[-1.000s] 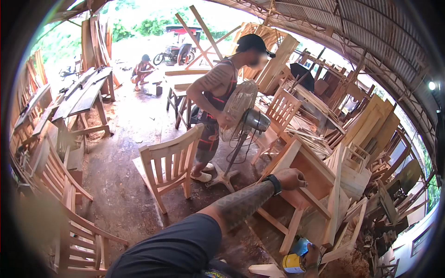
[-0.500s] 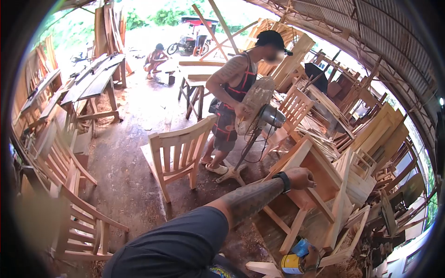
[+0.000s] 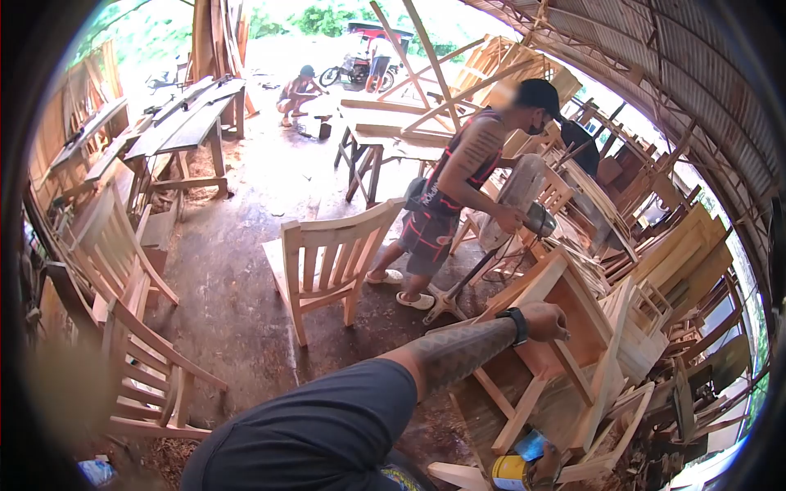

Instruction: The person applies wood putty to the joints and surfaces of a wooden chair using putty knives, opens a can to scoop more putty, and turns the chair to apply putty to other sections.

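My left arm reaches across to the right, a dark watch on its wrist. My left hand (image 3: 547,322) is closed, fingers curled, over a tilted unfinished wooden chair (image 3: 573,295); whether it holds anything small is hidden. Low in the view my right hand (image 3: 547,468), dark and partly cut off, is wrapped around a yellow can (image 3: 510,473). Something blue (image 3: 530,446) shows at the top of the can; its kind is unclear. The chair's legs and rails lie between my two hands.
A co-worker (image 3: 467,176) in a dark cap grips a pedestal fan (image 3: 516,200) beyond the chair. A slatted chair (image 3: 336,258) stands ahead; more chairs (image 3: 151,368) line the left. Workbenches (image 3: 184,131) stand farther back. Lumber (image 3: 679,254) is piled at right.
The co-worker has moved right with the fan and bent lower over it. My view has shifted slightly left. My left hand stays over the tilted chair, and the can remains in my right hand.
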Available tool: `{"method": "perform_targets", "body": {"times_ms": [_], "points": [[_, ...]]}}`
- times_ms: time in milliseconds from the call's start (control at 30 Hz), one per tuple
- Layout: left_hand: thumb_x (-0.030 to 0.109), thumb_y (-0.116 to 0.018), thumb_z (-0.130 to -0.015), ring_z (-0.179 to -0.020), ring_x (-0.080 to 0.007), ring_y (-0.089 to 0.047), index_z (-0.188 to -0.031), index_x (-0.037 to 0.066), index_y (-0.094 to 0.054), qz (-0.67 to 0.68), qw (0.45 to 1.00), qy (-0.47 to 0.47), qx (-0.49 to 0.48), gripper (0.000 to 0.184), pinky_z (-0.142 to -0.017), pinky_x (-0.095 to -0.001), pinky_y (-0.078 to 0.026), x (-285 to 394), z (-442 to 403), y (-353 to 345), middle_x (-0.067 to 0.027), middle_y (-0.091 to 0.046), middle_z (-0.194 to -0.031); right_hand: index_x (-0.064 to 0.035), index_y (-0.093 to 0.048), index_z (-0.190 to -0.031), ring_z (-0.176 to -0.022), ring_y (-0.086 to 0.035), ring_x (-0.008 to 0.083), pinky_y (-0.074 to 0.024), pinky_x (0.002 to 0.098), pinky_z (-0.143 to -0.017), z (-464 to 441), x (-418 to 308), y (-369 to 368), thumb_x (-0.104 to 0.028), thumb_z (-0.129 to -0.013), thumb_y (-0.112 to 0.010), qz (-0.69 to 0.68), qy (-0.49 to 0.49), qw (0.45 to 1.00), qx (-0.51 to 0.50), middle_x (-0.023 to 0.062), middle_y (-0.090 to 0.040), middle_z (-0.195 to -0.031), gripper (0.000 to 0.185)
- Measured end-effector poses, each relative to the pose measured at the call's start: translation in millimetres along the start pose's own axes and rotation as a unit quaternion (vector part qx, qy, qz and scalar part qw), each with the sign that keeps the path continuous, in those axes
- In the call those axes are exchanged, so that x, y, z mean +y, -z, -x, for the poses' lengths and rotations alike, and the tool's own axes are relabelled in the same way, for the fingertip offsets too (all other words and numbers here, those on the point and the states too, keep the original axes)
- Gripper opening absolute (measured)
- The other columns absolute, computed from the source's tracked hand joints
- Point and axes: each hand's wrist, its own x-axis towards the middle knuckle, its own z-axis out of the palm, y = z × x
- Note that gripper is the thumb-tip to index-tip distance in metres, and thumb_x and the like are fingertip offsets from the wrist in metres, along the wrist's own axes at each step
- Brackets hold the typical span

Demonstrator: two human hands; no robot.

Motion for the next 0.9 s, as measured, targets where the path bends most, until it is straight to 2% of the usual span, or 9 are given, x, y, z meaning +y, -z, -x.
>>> {"method": "perform_targets", "body": {"times_ms": [133, 233, 333, 467, 633, 733, 833, 900], "points": [[0.049, -0.071, -0.09, -0.106, -0.0316, -0.071, -0.108, 0.013, -0.079, -0.006, 1.0, -0.003, -0.003, 0.041, -0.095, -0.0434, -0.053, -1.8, -2.3, -2.1, -0.0114, -0.077, -0.107, -0.0107, -0.065, -0.088, -0.046, -0.052, 0.0136, -0.0392, 0.0309, -0.037, -47.8, 44.7, 27.8, -0.037, -0.101, -0.063, 0.036, 0.058, 0.998, -0.011, 0.0003, -0.06, -0.07, 0.029], [0.05, -0.071, -0.09, -0.108, -0.0313, -0.07, -0.109, 0.013, -0.079, -0.013, 1.0, -0.003, -0.009, 0.042, -0.096, -0.0435, -0.053, -0.8, -0.4, -0.5, -0.0113, -0.077, -0.109, -0.0055, -0.068, -0.095, -0.06, -0.061, 0.0179, -0.0506, 0.0338, -0.05, -87.5, 81.4, 53.3, -0.038, -0.101, -0.063, 0.111, 0.14, 0.984, 0.004, 0.0042, -0.065, -0.079, 0.034], [0.05, -0.071, -0.09, -0.11, -0.0308, -0.07, -0.11, 0.013, -0.079, -0.023, 1.0, 0.004, -0.015, 0.043, -0.097, -0.0434, -0.053, 4.0, 1.5, 1.9, -0.0111, -0.077, -0.11, 0.0039, -0.061, -0.097, -0.034, -0.047, 0.0184, -0.0316, 0.0348, -0.03, -54.5, 39.4, 26.4, -0.032, -0.097, -0.063, 0.095, 0.068, 0.991, 0.067, 0.0085, -0.056, -0.065, 0.036], [0.05, -0.072, -0.091, -0.107, -0.0308, -0.07, -0.11, 0.015, -0.079, -0.035, 0.999, 0.0, -0.012, 0.041, -0.095, -0.0432, -0.053, 1.6, -0.7, -0.8, -0.0101, -0.077, -0.109, 0.0026, -0.065, -0.093, -0.031, -0.046, 0.018, -0.0315, 0.0328, -0.028, -54.0, 36.5, 20.8, -0.031, -0.1, -0.061, 0.097, 0.092, 0.989, 0.069, 0.0073, -0.057, -0.061, 0.035], [0.049, -0.072, -0.091, -0.108, -0.0319, -0.07, -0.111, 0.014, -0.078, -0.047, 0.999, -0.007, 0.003, 0.041, -0.096, -0.0431, -0.053, -1.0, -1.8, -4.9, -0.0106, -0.076, -0.111, 0.0033, -0.064, -0.099, -0.033, -0.048, 0.0174, -0.0326, 0.0316, -0.028, -119.4, 94.3, 52.0, -0.031, -0.1, -0.062, 0.045, 0.172, 0.981, 0.08, 0.0085, -0.059, -0.065, 0.034], [0.049, -0.072, -0.092, -0.109, -0.0322, -0.07, -0.112, 0.013, -0.078, -0.037, 0.999, -0.007, -0.006, 0.042, -0.097, -0.0433, -0.053, 1.6, -0.9, -2.0, -0.0111, -0.076, -0.111, 0.003, -0.064, -0.102, -0.034, -0.049, 0.017, -0.0307, 0.031, -0.028, -44.8, 27.1, 18.3, -0.031, -0.098, -0.063, 0.124, 0.055, 0.988, 0.079, 0.0081, -0.059, -0.066, 0.034], [0.05, -0.072, -0.09, -0.112, -0.0313, -0.069, -0.111, 0.014, -0.079, -0.031, 0.999, -0.006, -0.009, 0.042, -0.098, -0.043, -0.052, -0.2, -2.9, -3.3, -0.0107, -0.076, -0.112, 0.0024, -0.064, -0.101, -0.033, -0.047, 0.017, -0.0297, 0.0306, -0.028, -47.6, 28.8, 18.5, -0.033, -0.098, -0.064, 0.097, 0.061, 0.992, 0.057, 0.0074, -0.057, -0.064, 0.035], [0.05, -0.073, -0.089, -0.113, -0.0309, -0.069, -0.111, 0.015, -0.079, -0.029, 1.0, -0.003, -0.009, 0.042, -0.099, -0.0428, -0.052, -0.6, -2.7, -2.8, -0.0103, -0.077, -0.113, 0.0015, -0.063, -0.101, -0.033, -0.046, 0.0168, -0.0294, 0.0306, -0.028, -47.6, 30.3, 15.9, -0.034, -0.098, -0.064, 0.11, 0.066, 0.988, 0.084, 0.0069, -0.056, -0.063, 0.036]]}}
